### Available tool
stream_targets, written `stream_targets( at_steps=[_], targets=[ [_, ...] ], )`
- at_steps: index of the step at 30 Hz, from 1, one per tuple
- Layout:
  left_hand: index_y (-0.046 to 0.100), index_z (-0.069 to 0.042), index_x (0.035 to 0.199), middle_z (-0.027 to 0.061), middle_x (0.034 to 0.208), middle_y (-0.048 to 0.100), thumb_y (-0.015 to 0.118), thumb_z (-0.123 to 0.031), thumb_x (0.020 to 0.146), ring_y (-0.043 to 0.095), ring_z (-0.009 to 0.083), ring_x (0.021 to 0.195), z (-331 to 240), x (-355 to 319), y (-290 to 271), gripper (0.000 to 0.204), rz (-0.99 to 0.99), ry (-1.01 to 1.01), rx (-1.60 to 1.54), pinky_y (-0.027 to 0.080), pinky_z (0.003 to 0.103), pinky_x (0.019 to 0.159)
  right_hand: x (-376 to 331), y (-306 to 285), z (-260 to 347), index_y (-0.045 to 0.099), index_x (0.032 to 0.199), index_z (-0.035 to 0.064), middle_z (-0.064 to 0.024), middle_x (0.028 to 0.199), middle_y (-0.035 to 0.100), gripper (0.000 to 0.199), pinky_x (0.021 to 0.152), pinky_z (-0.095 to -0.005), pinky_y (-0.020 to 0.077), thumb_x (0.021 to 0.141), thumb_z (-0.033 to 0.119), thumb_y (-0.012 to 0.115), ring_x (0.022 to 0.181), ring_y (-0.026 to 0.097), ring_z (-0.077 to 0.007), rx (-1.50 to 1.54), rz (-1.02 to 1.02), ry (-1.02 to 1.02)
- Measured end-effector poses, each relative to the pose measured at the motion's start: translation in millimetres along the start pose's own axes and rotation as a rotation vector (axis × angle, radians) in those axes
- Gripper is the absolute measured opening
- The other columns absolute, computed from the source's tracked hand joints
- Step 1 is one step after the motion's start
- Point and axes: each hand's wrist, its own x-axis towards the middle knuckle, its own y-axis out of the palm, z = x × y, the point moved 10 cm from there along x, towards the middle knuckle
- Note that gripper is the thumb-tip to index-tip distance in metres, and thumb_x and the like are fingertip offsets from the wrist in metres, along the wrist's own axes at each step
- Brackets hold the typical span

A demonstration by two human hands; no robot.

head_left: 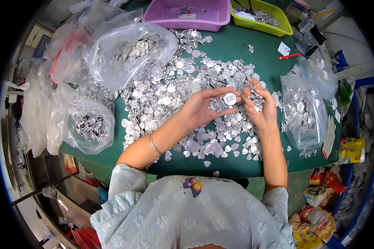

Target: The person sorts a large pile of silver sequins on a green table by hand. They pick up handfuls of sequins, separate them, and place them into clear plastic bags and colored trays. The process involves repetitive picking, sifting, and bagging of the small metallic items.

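Palm up and cupped, my left hand (pixel 198 108) carries a small heap of silver metal pieces (pixel 216 104). At its fingertips is a round, flat silver disc (pixel 230 98) with a raised design. Close beside it, my right hand (pixel 266 113) has its fingers curled over several small silver pieces (pixel 257 99). The two hands almost meet above a wide, loose spread of silver charm-like pieces (pixel 166 89), some round, others with scalloped edges. Part of this spread is hidden under my hands and forearms.
The pieces lie on a green table (pixel 237 45). Clear plastic bags of metal parts stand left (pixel 91 141) and right (pixel 305 124). At the back are a purple basket (pixel 187 23) and a yellow-green basket (pixel 278 27). A red pen (pixel 289 56) lies at the back right.
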Motion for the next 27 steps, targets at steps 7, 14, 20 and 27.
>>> stream_targets(
  at_steps=[7,14,20,27],
  targets=[
    [0.034,0.001,0.134,0.0209,0.134,0.038,0.043,0.01,0.07,0.035,0.0285,0.128,14,-14,-10,0.065,0.11,0.124,0.024,0.028,0.054,0.104,-29,-11,-8,0.052,0.104,-0.0009,-0.0095,0.076,0.053,0.025,0.04,-0.0217,0.0391,0.083,0.011,0.047,0.06,0.053,-0.0174,-0.165,-0.196,-0.013],
    [0.033,-0.004,0.136,0.0198,0.135,0.037,0.044,0.007,0.082,0.038,0.0301,0.126,0,-30,-19,0.056,-0.072,0.194,0.238,0.031,0.051,0.103,-47,-19,-18,0.052,0.106,-0.0014,-0.0122,0.085,0.056,0.027,0.04,-0.0228,0.0433,0.083,0.013,0.05,0.07,0.058,-0.0223,-0.076,-0.237,0.02],
    [0.033,0.003,0.133,0.0238,0.133,0.04,0.035,-0.014,0.096,0.046,0.0355,0.119,19,-36,-15,0.041,-0.004,0.144,-0.008,0.037,0.047,0.102,-56,-27,-32,0.05,0.113,-0.0025,-0.0185,0.11,0.057,0.034,0.055,-0.0265,0.0535,0.081,0.011,0.048,0.095,0.06,-0.0295,0.085,-0.27,0.025],
    [0.036,0.004,0.131,0.0143,0.129,0.044,0.03,-0.028,0.097,0.043,0.0266,0.12,44,-39,-15,0.047,-0.083,0.117,-0.183,0.03,0.05,0.104,-63,-14,-39,0.051,0.107,-0.0012,-0.0158,0.102,0.057,0.026,0.086,-0.0383,0.0468,0.082,0.006,0.049,0.092,0.057,-0.0273,0.13,-0.286,-0.202]
  ],
)
